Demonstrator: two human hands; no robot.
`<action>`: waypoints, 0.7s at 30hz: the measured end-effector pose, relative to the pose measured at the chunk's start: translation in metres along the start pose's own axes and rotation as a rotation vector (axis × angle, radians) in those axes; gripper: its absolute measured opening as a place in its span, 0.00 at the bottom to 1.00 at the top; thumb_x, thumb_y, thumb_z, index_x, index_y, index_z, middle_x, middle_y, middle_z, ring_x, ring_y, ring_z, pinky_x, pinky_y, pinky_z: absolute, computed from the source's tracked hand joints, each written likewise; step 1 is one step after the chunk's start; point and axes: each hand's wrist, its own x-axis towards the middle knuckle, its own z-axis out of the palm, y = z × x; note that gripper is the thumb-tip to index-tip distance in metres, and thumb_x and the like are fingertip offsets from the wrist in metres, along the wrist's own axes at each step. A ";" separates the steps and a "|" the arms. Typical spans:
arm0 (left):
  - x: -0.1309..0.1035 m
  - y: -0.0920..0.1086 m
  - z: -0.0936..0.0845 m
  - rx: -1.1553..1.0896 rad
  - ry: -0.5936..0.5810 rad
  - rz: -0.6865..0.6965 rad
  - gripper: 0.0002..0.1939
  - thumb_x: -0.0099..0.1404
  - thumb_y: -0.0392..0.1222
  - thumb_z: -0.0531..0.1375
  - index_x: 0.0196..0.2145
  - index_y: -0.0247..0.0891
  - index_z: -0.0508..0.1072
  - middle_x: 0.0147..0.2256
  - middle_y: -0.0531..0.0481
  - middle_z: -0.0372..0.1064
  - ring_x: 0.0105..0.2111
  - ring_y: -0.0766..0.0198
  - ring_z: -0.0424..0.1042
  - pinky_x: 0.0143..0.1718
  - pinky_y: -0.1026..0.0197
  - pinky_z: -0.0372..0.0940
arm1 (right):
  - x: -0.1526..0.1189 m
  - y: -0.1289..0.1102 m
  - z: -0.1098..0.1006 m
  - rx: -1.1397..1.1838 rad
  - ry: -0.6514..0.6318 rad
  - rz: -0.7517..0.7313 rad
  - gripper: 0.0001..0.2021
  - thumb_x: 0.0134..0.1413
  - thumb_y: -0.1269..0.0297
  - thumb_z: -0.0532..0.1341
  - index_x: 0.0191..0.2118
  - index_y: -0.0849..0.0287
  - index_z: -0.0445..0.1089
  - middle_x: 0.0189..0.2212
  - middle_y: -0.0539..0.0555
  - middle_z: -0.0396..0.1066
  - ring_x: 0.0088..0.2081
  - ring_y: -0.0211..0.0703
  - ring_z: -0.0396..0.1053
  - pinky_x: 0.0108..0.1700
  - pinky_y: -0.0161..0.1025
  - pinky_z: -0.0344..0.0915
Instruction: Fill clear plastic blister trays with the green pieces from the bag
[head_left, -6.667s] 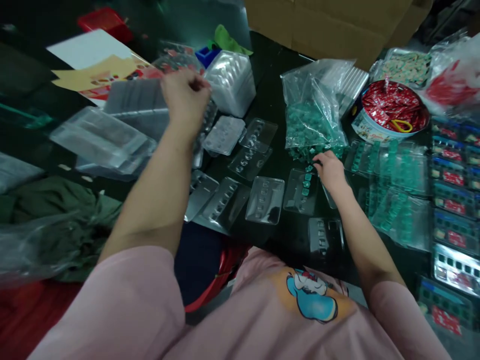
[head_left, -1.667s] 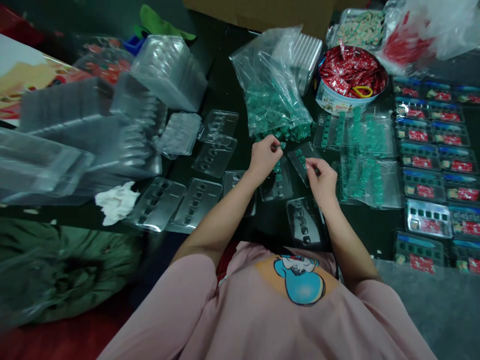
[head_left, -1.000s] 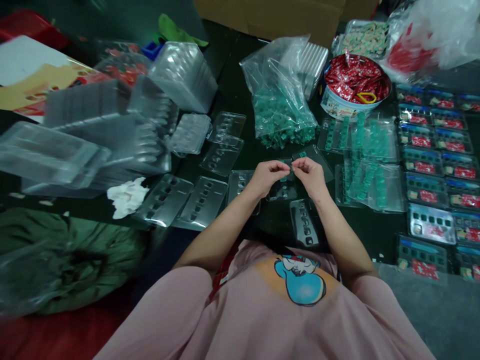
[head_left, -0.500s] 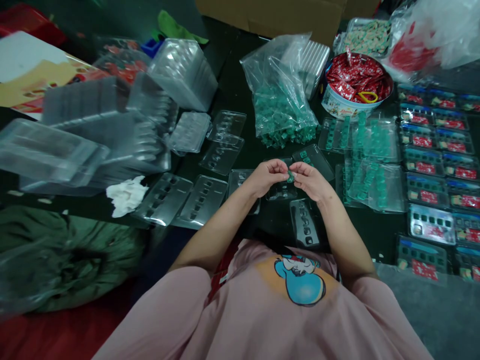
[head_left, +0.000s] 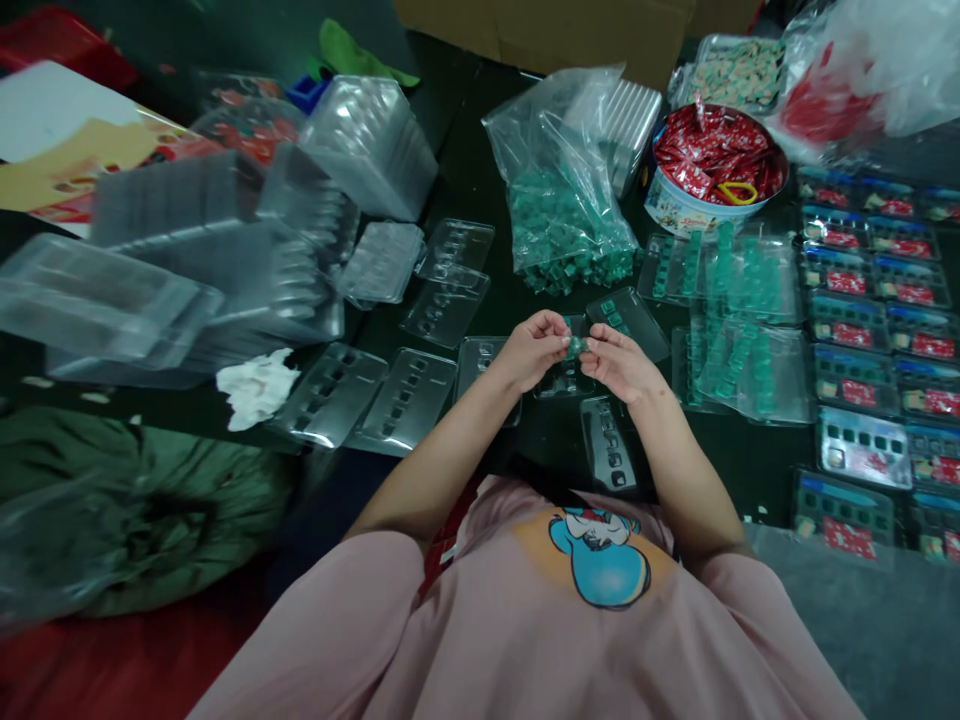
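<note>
Between the fingertips of my left hand (head_left: 538, 350) and my right hand (head_left: 619, 362) is a small green piece (head_left: 575, 347); both hands pinch it. Under and behind it lies a clear plastic tray (head_left: 559, 380), partly hidden by my fingers. Another tray (head_left: 626, 318) with a few green pieces lies just beyond my right hand. A narrow clear tray (head_left: 608, 445) rests between my forearms. Past my hands a clear bag (head_left: 566, 215) spills many green pieces onto the dark table (head_left: 457, 110).
Stacked clear trays (head_left: 202, 260) and a white crumpled tissue (head_left: 256, 388) are at the left. Green-filled trays (head_left: 742, 330), a round tin (head_left: 701, 215) of red packets and rows of filled packs (head_left: 851, 320) stand at the right. A cardboard box (head_left: 540, 35) is behind.
My fingertips have shifted slightly around the green piece, which sits a little lower left and shows more between them. The surrounding things have not moved.
</note>
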 end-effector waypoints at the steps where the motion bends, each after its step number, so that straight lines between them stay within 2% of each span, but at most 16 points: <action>1: 0.000 -0.001 0.000 -0.032 0.004 -0.011 0.17 0.45 0.35 0.71 0.30 0.35 0.67 0.28 0.57 0.66 0.26 0.74 0.66 0.28 0.69 0.63 | -0.001 0.001 -0.001 0.030 0.001 0.015 0.19 0.37 0.68 0.74 0.31 0.56 0.63 0.23 0.42 0.64 0.25 0.30 0.64 0.27 0.30 0.60; 4: -0.002 -0.004 0.000 -0.064 -0.002 -0.043 0.17 0.45 0.37 0.72 0.30 0.35 0.68 0.28 0.57 0.65 0.25 0.75 0.64 0.26 0.70 0.61 | -0.003 0.004 -0.004 0.079 0.020 0.034 0.18 0.37 0.69 0.74 0.32 0.57 0.65 0.24 0.43 0.66 0.25 0.30 0.65 0.27 0.29 0.61; 7: -0.005 -0.004 -0.001 0.035 0.008 -0.012 0.15 0.47 0.38 0.71 0.30 0.35 0.71 0.30 0.55 0.67 0.27 0.73 0.65 0.29 0.68 0.62 | -0.001 0.007 -0.008 0.061 0.067 0.025 0.18 0.36 0.69 0.74 0.31 0.57 0.65 0.22 0.42 0.66 0.24 0.30 0.66 0.26 0.29 0.61; 11: -0.010 -0.001 0.003 0.367 -0.012 0.150 0.17 0.46 0.37 0.71 0.36 0.36 0.75 0.36 0.51 0.70 0.31 0.70 0.68 0.34 0.65 0.64 | 0.003 0.009 -0.009 -0.001 0.098 -0.007 0.18 0.35 0.67 0.74 0.30 0.56 0.64 0.21 0.41 0.64 0.23 0.30 0.64 0.25 0.29 0.59; 16: -0.016 -0.001 0.005 0.914 0.069 0.413 0.09 0.53 0.35 0.66 0.35 0.37 0.78 0.36 0.49 0.72 0.30 0.69 0.67 0.32 0.64 0.63 | 0.002 0.014 -0.008 -0.078 0.149 -0.056 0.21 0.32 0.63 0.75 0.29 0.56 0.62 0.21 0.41 0.63 0.23 0.29 0.64 0.25 0.28 0.56; 21: -0.021 -0.014 -0.009 1.062 0.019 0.433 0.10 0.58 0.37 0.64 0.39 0.39 0.80 0.38 0.48 0.75 0.33 0.65 0.72 0.35 0.63 0.66 | -0.006 0.024 -0.015 -0.315 0.242 -0.119 0.20 0.35 0.58 0.72 0.30 0.55 0.61 0.22 0.42 0.65 0.27 0.33 0.68 0.25 0.28 0.52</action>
